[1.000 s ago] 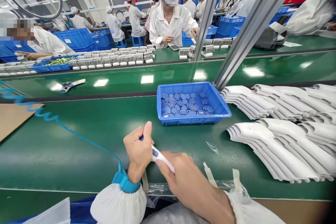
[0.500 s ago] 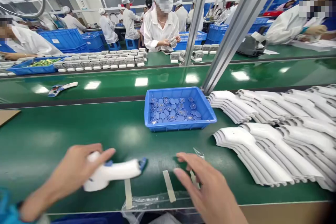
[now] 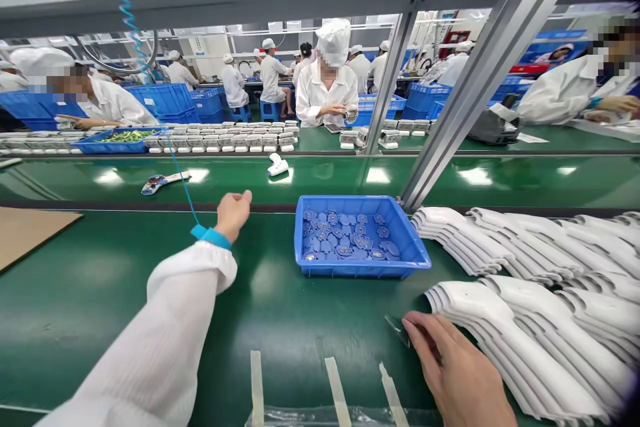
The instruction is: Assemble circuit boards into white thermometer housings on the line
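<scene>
My left hand [image 3: 234,215] is stretched out over the far side of the bench, fingers curled and nothing visible in them. Beyond it a white gun-shaped plastic housing [image 3: 277,165] lies on the green conveyor belt. Low on the right, my right hand [image 3: 457,367] pinches a small clear plastic film [image 3: 399,330] between thumb and fingers. That hand is just left of the stacked white handle shells [image 3: 510,327]. Between and beyond my hands stands a blue bin [image 3: 363,271] with several flat blue plastic parts inside.
Tape strips [image 3: 338,390] and a clear plastic bag are at the bench's near edge. Cardboard [image 3: 35,230] lies at left. Another device [image 3: 164,182] rests on the belt. A slanted metal post [image 3: 467,90] rises behind the bin. A blue coiled cord [image 3: 187,193] reaches my left wristband.
My left hand has let go of the white housing, which now lies on the belt, and is farther forward. My right hand has moved right and closed on the film. The view has tilted up.
</scene>
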`<control>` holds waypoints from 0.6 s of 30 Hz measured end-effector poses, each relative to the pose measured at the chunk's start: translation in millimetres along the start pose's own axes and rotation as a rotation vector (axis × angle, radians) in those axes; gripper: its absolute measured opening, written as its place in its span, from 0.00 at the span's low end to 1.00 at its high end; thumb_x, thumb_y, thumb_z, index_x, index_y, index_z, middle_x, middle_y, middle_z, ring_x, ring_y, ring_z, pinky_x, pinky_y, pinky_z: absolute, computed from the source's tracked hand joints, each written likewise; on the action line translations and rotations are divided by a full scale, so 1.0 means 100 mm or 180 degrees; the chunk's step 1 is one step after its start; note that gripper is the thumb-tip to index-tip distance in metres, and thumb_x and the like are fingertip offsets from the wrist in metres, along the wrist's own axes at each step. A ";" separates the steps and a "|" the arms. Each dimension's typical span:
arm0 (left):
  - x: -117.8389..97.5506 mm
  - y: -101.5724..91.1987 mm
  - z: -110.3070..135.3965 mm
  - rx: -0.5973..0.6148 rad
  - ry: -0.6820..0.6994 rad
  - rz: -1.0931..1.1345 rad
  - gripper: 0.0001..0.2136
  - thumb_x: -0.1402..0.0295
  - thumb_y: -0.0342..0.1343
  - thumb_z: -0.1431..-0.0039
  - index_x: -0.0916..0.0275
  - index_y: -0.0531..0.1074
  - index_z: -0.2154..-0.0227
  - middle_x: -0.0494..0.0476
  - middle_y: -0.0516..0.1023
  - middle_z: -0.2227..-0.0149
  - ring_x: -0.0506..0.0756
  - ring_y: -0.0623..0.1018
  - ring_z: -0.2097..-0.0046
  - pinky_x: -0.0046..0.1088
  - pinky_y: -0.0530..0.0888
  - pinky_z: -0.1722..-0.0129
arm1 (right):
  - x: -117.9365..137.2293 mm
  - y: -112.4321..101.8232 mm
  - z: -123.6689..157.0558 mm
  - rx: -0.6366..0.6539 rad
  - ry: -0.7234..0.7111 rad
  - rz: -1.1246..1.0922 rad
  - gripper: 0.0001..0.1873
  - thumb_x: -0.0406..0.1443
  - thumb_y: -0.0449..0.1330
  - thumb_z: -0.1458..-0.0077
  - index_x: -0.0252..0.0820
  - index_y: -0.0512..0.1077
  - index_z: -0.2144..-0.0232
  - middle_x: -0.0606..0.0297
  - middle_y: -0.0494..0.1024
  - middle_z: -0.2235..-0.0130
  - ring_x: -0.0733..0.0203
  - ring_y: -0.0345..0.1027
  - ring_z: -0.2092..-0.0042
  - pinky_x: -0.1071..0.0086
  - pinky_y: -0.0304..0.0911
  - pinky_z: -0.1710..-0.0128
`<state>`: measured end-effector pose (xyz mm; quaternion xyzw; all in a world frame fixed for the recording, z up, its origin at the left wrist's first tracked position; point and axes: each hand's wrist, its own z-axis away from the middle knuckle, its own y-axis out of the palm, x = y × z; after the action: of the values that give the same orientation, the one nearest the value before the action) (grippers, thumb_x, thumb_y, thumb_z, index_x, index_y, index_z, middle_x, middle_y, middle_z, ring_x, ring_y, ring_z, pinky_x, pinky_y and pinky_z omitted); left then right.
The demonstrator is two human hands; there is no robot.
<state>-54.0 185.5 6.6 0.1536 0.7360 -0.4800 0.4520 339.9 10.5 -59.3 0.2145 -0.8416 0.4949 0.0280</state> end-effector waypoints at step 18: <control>0.49 0.43 0.47 -0.0445 0.0625 -0.0606 0.05 0.69 0.57 0.44 0.63 0.72 0.64 0.62 0.76 0.57 0.63 0.74 0.52 0.42 0.70 0.46 | 0.24 0.18 -0.23 0.0110 -0.0464 -0.0070 0.15 0.31 0.49 0.33 0.41 0.74 0.51 0.58 0.80 0.51 0.53 0.75 0.51 0.57 0.73 0.52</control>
<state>-27.8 156.9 -63.5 0.0974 0.8195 -0.4510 0.3399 307.2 29.6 -55.7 0.2597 -0.8304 0.4920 -0.0316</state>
